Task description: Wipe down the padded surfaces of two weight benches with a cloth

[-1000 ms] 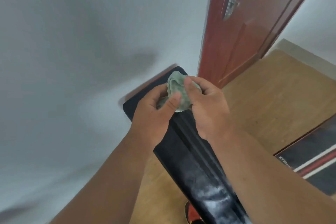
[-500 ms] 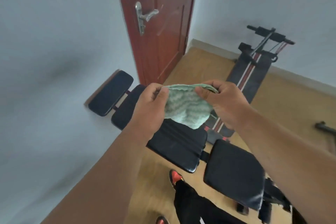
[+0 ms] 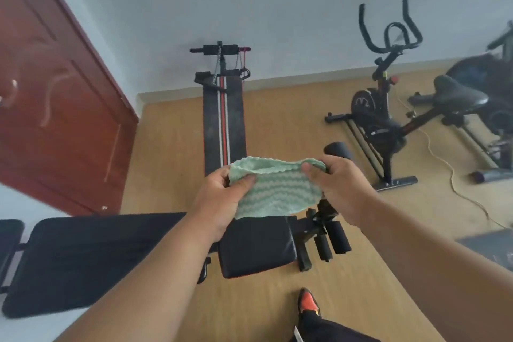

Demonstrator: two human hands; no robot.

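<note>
You are looking down at a wooden floor that carries two weight benches. The nearer bench lies crosswise below your arms, its black padding split into three pads: a long back pad, a shorter seat pad and a small pad cut off at the picture's left edge. Black foam rollers stand at its right end, and one more roller end shows just above your right hand. The second bench runs away from you toward the far wall, one long black pad with red and white stripes down its middle, and a handle bar at its far end against the wall.

To the right, near the far wall, stands one exercise bike; a second machine sits at the right edge, blurred and partly cut off. A pale cable trails across the floor beside them. One reddish-brown door fills the upper left.

One green cloth, wavy-patterned, hangs stretched between your two hands, in the air above the seat end of the nearer bench and touching neither bench. Your left hand pinches its left top corner between thumb and fingers; your right hand pinches the right top corner the same way. One orange-and-black shoe shows on the floor near the bottom edge.
</note>
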